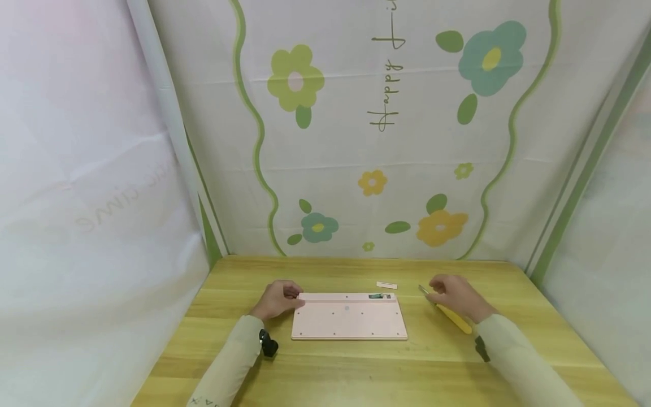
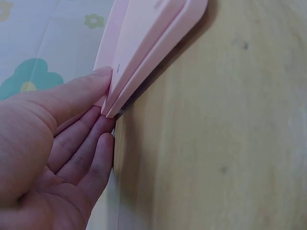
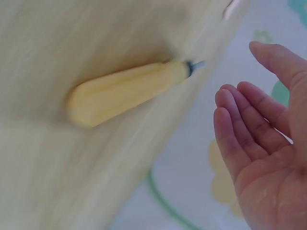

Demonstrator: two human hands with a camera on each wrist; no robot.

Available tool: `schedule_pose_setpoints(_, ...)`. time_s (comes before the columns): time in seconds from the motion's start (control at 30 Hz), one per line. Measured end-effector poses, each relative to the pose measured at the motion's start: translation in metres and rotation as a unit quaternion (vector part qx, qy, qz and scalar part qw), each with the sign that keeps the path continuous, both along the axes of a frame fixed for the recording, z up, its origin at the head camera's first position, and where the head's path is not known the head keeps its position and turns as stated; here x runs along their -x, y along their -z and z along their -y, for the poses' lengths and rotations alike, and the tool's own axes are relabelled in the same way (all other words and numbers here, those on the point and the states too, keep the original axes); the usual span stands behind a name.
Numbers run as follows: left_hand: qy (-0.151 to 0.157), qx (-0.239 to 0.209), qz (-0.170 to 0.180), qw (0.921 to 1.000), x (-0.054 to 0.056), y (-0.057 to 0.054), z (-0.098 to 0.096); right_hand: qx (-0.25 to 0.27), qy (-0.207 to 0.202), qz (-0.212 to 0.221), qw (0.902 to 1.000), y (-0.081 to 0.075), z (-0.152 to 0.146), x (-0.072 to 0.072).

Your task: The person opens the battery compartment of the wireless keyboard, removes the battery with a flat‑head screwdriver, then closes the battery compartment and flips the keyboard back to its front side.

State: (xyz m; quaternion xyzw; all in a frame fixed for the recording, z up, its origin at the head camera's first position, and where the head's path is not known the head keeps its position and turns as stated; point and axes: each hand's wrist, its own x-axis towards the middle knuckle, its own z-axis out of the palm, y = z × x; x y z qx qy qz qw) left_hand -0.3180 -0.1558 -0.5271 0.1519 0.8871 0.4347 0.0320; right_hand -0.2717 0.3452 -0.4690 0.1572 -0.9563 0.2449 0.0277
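A pink keyboard (image 1: 351,325) lies underside up on the wooden table, with small screws dotted over its back. In its raised rear ridge an uncovered battery slot (image 1: 376,296) shows something green inside. My left hand (image 1: 277,299) pinches the keyboard's far left corner, thumb on top and fingers beneath, as the left wrist view shows. To the right lies a yellow-handled screwdriver (image 1: 454,318) with a short metal shaft. My right hand (image 1: 460,294) hovers over the screwdriver; in the right wrist view its fingers (image 3: 235,129) are loosely bent, apart from the tool and holding nothing.
Just behind the keyboard lies a small pale pink strip (image 1: 386,285), like a battery cover. White flower-printed fabric (image 1: 346,141) stands along the table's back edge, with more fabric on the left and right. A black wrist camera (image 1: 268,343) is strapped to my left sleeve.
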Motion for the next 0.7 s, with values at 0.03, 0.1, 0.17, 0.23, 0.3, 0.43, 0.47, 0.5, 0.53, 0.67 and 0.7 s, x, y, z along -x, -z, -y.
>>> schedule_pose_setpoints(0.03, -0.002, 0.003, -0.001, 1.0000, 0.001, 0.000, 0.000, 0.000, -0.010, -0.002, 0.9999, -0.003, 0.006, 0.002)
schedule_pose_setpoints(0.1, -0.004, 0.007, -0.001, 1.0000, 0.001, -0.001, 0.001, -0.004, -0.032, -0.014, 0.9994, -0.006, 0.018, 0.006)
schedule_pose_setpoints(0.17, -0.005, 0.008, 0.000, 1.0000, 0.002, -0.002, 0.001, -0.002, -0.044, -0.024, 0.9988, -0.007, 0.031, 0.009)
schedule_pose_setpoints(0.23, -0.004, 0.005, -0.004, 1.0000, 0.001, -0.003, 0.001, 0.003, -0.058, -0.025, 0.9980, -0.006, 0.044, 0.012)
schedule_pose_setpoints(0.3, -0.003, 0.004, 0.000, 1.0000, 0.001, -0.003, 0.001, 0.008, -0.069, -0.023, 0.9973, -0.003, 0.057, 0.015)
schedule_pose_setpoints(0.43, -0.001, -0.004, 0.004, 1.0000, 0.000, -0.003, 0.000, 0.015, -0.087, -0.016, 0.9960, 0.005, 0.079, 0.021)
schedule_pose_setpoints(0.47, 0.000, -0.006, 0.005, 1.0000, -0.001, -0.003, 0.000, 0.014, -0.089, -0.017, 0.9958, 0.008, 0.083, 0.022)
schedule_pose_setpoints(0.5, 0.001, -0.008, 0.005, 1.0000, -0.001, -0.002, 0.000, 0.015, -0.091, -0.014, 0.9956, 0.011, 0.087, 0.024)
schedule_pose_setpoints(0.53, 0.002, -0.010, 0.005, 0.9999, -0.001, -0.002, -0.001, 0.016, -0.090, -0.011, 0.9958, 0.013, 0.091, 0.025)
schedule_pose_setpoints(0.67, 0.004, -0.012, 0.002, 0.9999, -0.001, -0.001, -0.001, 0.028, -0.082, 0.012, 0.9962, 0.020, 0.101, 0.027)
schedule_pose_setpoints(0.7, 0.003, -0.011, 0.002, 0.9999, -0.001, 0.000, -0.001, 0.031, -0.075, 0.019, 0.9965, 0.021, 0.103, 0.027)
